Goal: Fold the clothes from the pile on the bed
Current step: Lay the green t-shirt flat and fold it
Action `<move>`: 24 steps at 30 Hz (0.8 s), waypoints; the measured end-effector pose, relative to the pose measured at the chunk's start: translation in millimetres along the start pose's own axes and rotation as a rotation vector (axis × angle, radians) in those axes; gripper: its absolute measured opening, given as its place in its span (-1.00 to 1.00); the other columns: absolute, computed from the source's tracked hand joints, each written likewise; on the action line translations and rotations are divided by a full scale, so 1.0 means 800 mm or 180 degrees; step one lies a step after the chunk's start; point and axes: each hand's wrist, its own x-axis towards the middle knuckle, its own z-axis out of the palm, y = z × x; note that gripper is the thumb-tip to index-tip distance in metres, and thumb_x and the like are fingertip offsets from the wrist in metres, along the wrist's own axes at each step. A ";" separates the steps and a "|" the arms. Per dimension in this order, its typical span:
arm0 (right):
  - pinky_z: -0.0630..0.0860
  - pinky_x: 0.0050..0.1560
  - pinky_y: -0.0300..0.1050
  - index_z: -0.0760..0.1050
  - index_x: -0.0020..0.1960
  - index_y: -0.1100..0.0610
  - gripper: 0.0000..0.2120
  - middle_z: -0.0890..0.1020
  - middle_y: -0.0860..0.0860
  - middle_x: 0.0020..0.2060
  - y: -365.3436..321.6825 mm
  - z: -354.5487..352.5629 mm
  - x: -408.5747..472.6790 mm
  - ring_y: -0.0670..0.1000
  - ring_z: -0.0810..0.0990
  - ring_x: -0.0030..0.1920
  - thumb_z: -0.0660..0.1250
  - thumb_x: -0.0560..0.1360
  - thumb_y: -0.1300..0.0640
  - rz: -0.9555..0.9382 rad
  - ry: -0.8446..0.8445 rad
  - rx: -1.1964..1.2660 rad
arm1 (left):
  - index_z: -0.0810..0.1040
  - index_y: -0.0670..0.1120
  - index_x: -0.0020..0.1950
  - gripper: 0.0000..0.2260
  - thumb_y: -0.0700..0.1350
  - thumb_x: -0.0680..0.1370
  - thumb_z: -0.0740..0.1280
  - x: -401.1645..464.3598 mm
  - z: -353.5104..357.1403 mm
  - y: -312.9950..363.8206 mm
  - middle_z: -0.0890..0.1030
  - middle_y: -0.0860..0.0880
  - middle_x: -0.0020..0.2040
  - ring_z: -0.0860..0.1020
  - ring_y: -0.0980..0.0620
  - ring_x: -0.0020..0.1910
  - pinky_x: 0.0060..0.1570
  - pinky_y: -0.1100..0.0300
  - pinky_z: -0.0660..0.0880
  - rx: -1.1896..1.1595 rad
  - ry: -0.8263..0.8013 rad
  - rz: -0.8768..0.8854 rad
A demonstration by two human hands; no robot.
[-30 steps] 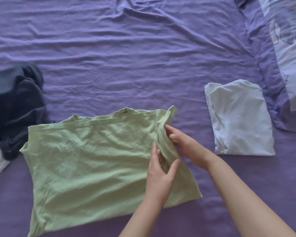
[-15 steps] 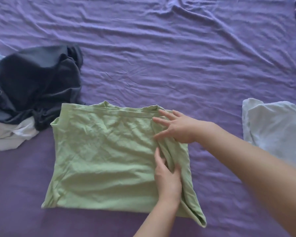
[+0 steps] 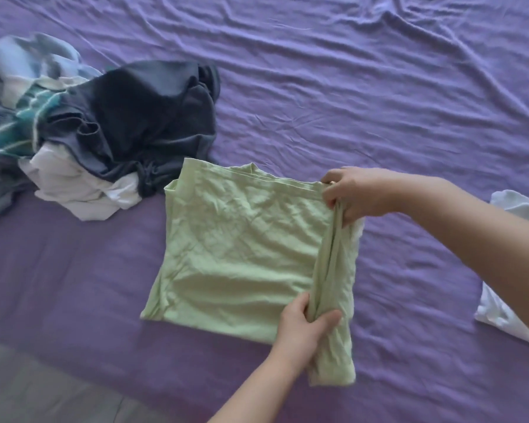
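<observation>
A light green garment (image 3: 239,248) lies partly folded on the purple bed sheet (image 3: 348,87). My right hand (image 3: 353,193) grips its far right corner, where the cloth bunches into a ridge. My left hand (image 3: 303,325) grips the same ridge near the garment's near right edge. The pile of clothes (image 3: 104,126), with dark blue, white, teal-striped and pale blue pieces, sits at the left and touches the green garment's far left corner. A folded white garment (image 3: 507,315) lies at the right edge, partly hidden by my right forearm.
The bed's near edge runs diagonally across the bottom left, with grey floor (image 3: 43,389) beyond it. Wrinkled sheet stretches across the far half of the bed.
Both hands went from lying flat on the green garment to gripping its right fold. My left hand slid nearer to me, my right hand farther. The view swung left, showing more of the pile.
</observation>
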 end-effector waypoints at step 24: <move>0.09 0.45 0.17 0.25 0.46 -0.03 -0.25 0.19 0.17 0.48 -0.226 0.067 0.210 0.19 0.14 0.48 0.48 0.35 0.14 0.0338 0.1812 -0.0052 | 0.24 -0.03 0.45 -0.34 0.01 0.42 0.44 0.035 -0.342 0.013 0.41 -0.01 0.28 0.35 -0.02 0.28 0.22 0.16 0.28 0.2493 0.1419 0.0399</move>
